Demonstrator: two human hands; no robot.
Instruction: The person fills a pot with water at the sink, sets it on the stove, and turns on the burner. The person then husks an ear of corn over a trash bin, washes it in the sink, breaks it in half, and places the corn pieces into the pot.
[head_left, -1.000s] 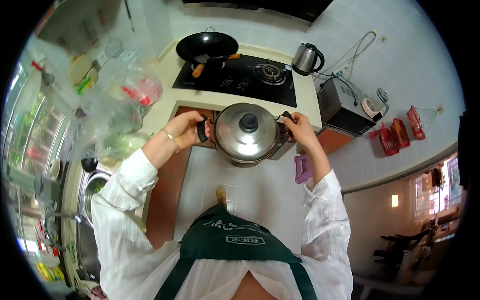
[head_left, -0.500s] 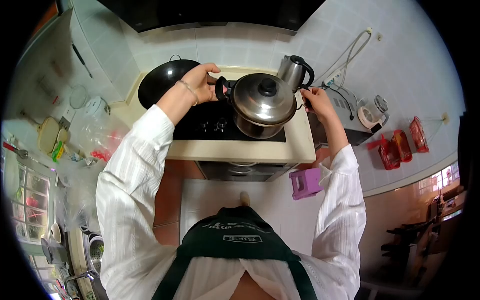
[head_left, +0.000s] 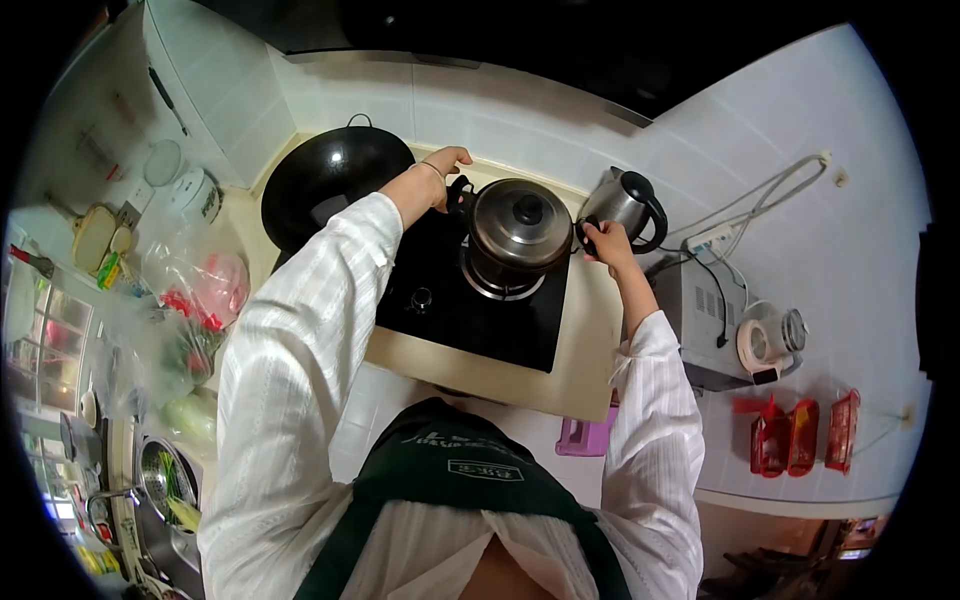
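A steel pot [head_left: 486, 262] with black side handles is at the right burner [head_left: 500, 292] of the black glass stove [head_left: 450, 335]. Its domed steel lid [head_left: 484, 215] has a black knob and covers it. My left hand [head_left: 432, 186] is at the left handle, its thumb side and fingertips partly hidden, one finger stretched out. On the other side, my right hand [head_left: 608, 243] is closed around the right handle. I cannot tell whether the pot's base rests fully on the burner.
A black wok [head_left: 320, 175] sits on the left of the stove. Behind my right hand stands an electric kettle [head_left: 620, 207]. Overhead is a black range hood [head_left: 480, 40]. To the right are a microwave-like box [head_left: 700, 310] and cords; plastic bags [head_left: 215, 285] lie left.
The pot has moved back from the stove's front part to the right burner, with both hands moving along with it. My view has shifted and turned, showing more of the sink side.
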